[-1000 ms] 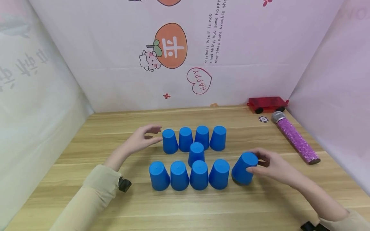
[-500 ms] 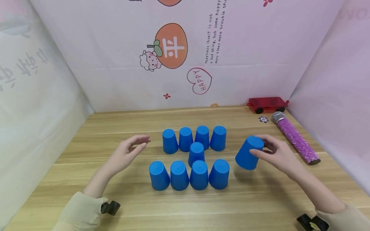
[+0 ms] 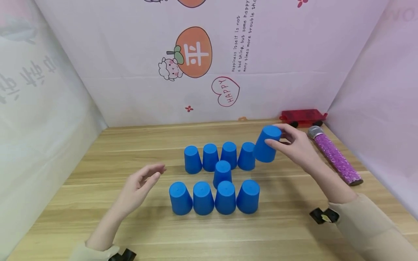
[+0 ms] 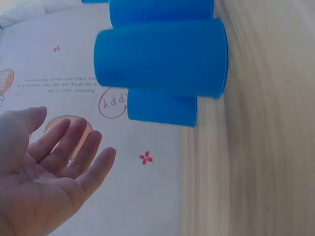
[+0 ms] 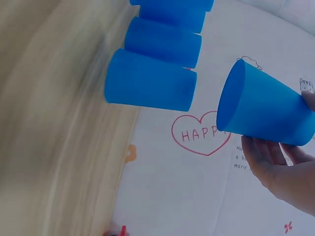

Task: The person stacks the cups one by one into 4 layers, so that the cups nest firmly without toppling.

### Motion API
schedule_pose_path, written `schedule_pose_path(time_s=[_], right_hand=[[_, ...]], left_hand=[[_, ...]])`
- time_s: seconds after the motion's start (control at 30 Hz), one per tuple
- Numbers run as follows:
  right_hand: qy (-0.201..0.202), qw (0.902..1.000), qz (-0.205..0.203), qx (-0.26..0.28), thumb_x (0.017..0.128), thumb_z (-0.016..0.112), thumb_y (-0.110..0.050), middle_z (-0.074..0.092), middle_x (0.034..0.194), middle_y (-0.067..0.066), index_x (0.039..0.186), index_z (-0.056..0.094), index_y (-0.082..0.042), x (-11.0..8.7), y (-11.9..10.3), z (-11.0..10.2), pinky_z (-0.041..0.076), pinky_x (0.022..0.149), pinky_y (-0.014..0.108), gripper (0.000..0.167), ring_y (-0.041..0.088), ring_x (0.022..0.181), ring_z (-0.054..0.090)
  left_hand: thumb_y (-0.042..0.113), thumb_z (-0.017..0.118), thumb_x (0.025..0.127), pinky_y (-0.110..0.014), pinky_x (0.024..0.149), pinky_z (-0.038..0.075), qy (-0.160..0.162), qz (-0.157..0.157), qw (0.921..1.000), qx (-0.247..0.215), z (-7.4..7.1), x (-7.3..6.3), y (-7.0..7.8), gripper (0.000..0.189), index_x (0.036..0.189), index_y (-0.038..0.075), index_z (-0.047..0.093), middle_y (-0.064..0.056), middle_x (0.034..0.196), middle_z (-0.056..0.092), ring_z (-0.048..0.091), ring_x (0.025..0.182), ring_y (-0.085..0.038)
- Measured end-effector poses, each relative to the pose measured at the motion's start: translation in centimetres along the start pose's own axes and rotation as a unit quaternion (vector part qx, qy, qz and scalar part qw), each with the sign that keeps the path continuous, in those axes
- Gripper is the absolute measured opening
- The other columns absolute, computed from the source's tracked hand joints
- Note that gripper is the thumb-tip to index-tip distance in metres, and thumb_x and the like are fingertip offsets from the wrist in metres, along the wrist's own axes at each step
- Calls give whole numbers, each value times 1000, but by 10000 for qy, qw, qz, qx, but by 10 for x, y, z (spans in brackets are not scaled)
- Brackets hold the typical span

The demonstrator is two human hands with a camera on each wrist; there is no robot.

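My right hand (image 3: 295, 145) grips a blue cup (image 3: 267, 144) by its sides, upside down and raised off the table. In the right wrist view the held cup (image 5: 266, 105) shows its open mouth, with the fingers along its side. Just left of it, partly covered by it, is the right end cup (image 3: 246, 156) of a back row of upturned blue cups. One more blue cup (image 3: 222, 174) stands between that row and a front row of blue cups (image 3: 203, 198). My left hand (image 3: 138, 185) hovers left of the rows, fingers loosely bent and holding nothing.
At the back right stands a red toy wagon (image 3: 303, 116). A purple glittery microphone (image 3: 337, 157) lies along the right side of the wooden table (image 3: 196, 239). White printed sheets (image 3: 137, 90) wall in the back and sides.
My right hand has lifted the blue cup from the front row's right end and carried it up and back toward the rear row. My left hand has drawn back from the rear row, leftward and nearer.
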State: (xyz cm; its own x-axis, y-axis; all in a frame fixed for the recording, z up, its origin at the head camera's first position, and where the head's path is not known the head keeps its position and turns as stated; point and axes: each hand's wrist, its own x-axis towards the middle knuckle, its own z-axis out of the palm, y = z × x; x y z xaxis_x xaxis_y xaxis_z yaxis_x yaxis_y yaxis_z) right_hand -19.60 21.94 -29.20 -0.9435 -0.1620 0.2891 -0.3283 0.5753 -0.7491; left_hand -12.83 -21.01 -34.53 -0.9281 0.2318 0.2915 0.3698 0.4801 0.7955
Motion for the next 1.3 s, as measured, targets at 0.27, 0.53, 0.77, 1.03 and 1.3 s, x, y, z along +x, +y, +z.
schedule_pose_path(time_s=[0.27,0.53,0.77,1.03,1.3], right_hand=[[-168,9994,-52,313,89,63,-36,56,125,17,133,48,-9,33,-8,19,45,95,58,54,35,115,54],[-462,9987,-44,192,88,63,-41,54,129,17,136,45,-9,51,-3,35,48,94,54,61,34,118,52],[-528,9984,-129,150,87,65,-39,55,130,18,132,47,-7,58,-2,45,47,96,54,58,35,118,53],[-558,9983,-153,83,87,66,-35,55,130,18,132,48,-7,62,-1,50,45,97,56,55,36,118,53],[-608,9980,-142,137,88,65,-35,54,131,18,133,47,-8,65,1,53,45,97,57,55,36,119,53]], left_hand=[[20,63,90,-36,98,48,-167,-316,9986,-385,16,-13,7,45,131,5,49,-12,132,55,50,124,-32],[27,75,79,-53,102,42,-423,-781,9957,-270,32,-19,8,66,136,13,44,-12,139,49,43,131,-35],[25,78,76,-50,99,46,-479,-1082,9925,-291,41,-20,7,69,135,8,46,-12,136,53,49,126,-34],[22,78,77,-46,96,49,-343,-1294,9899,-458,46,-17,6,59,130,12,52,-9,128,58,55,119,-29],[19,77,77,-44,96,49,-289,-1425,9868,-708,47,-17,6,58,128,7,53,-11,126,59,56,117,-28]])
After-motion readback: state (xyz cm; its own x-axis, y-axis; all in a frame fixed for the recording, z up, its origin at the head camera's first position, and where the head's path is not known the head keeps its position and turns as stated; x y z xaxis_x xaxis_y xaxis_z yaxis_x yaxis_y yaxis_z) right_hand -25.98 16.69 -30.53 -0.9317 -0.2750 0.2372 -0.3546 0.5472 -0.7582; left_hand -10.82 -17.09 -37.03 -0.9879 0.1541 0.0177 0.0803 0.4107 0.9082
